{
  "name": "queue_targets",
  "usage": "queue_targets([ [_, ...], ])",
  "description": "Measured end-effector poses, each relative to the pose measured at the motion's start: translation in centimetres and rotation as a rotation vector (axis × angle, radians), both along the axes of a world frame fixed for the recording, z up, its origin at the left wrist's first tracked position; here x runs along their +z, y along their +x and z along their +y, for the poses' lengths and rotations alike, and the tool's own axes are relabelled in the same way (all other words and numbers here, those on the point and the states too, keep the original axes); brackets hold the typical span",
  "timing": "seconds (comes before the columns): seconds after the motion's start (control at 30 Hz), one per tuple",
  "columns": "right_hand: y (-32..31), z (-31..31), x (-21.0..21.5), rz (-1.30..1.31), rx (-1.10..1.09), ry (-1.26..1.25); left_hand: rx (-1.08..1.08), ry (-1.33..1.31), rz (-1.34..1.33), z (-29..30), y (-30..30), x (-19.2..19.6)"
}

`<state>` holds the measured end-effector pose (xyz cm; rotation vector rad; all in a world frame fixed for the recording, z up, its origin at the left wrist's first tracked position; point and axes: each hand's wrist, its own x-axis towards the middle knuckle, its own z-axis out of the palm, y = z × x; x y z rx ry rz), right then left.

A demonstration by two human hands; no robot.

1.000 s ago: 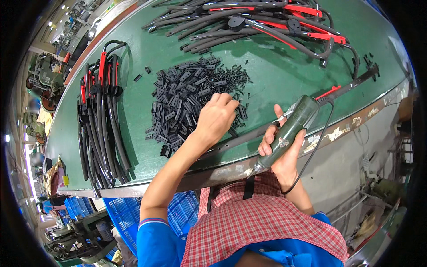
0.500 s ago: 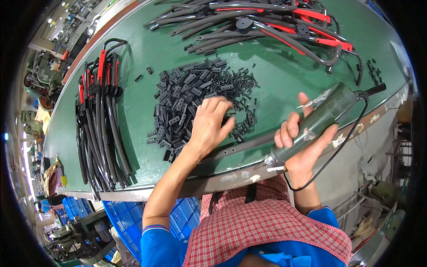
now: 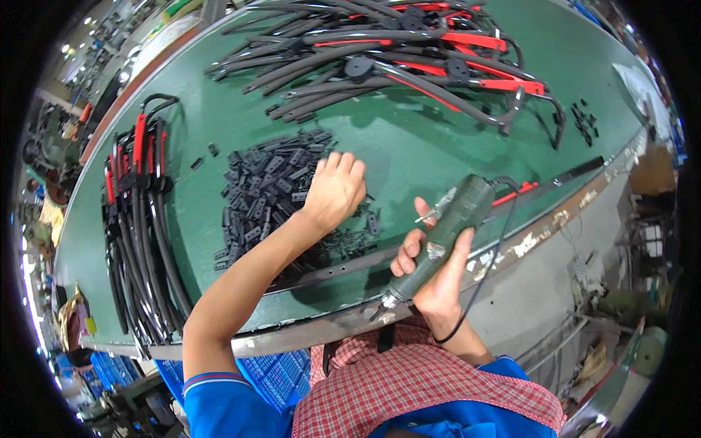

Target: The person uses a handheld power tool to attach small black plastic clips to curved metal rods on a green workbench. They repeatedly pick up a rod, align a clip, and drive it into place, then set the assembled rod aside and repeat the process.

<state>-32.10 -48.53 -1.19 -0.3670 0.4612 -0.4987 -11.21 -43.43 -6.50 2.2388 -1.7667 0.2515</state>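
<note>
My left hand (image 3: 337, 191) is over the small dark screws (image 3: 343, 244), at the right side of a heap of black plastic blocks (image 3: 252, 193). Its fingers are curled, and whatever they pinch is hidden beneath them. In my right hand (image 3: 442, 285) lies a dark green electric screwdriver (image 3: 445, 230) with a cord, its tip slanting down toward the table's front edge. A long dark tubular bar (image 3: 355, 264) with small holes lies along that edge, passing behind the screwdriver to a red part (image 3: 515, 193) at the right.
Dark tubular frames with red parts (image 3: 409, 73) are piled at the back of the green table (image 3: 197, 226). Another bundle of frames (image 3: 142, 226) lies at the left. A few small black pieces (image 3: 584, 124) sit far right. Blue crates (image 3: 277, 376) stand below the edge.
The view has shifted, so the table appears further left and lower. My left hand has moved over the screws and curled its fingers. The screwdriver has come closer to me, uncovering the bar's red part.
</note>
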Motion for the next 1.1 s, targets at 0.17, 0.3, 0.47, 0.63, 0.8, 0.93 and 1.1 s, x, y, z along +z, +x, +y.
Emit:
queue_targets([
  [0.17, -0.6, 0.0, -0.6, -0.032, 0.051, -0.010, -0.144, 0.034, 0.183, 6.6, -0.5, 2.9],
  [0.3, -0.5, 0.2, -0.5, -0.005, 0.050, -0.015, -0.086, -0.056, 0.218, 8.9, -0.6, 2.9],
  [0.47, -0.4, 0.4, -0.5, 0.012, 0.050, 0.004, 0.017, -0.168, 0.316, 9.2, -1.4, 3.2],
  [0.63, -0.3, 0.2, -0.3, 0.056, 0.026, -0.015, 0.367, -0.206, 0.734, 10.0, -4.0, 5.3],
  [0.8, 1.7, 0.1, 2.8, -0.131, -0.032, -0.084, 0.354, -0.411, 1.715, 11.2, -6.2, 5.2],
  [0.93, 5.5, 0.1, 5.1, -0.398, -0.206, -0.315, 0.268, -0.453, 1.912, 12.1, -5.3, 4.2],
  [1.1, 6.9, 0.9, 4.5, -0.509, -0.240, -0.495, 0.203, -0.527, 2.097, 12.2, -5.3, 3.7],
])
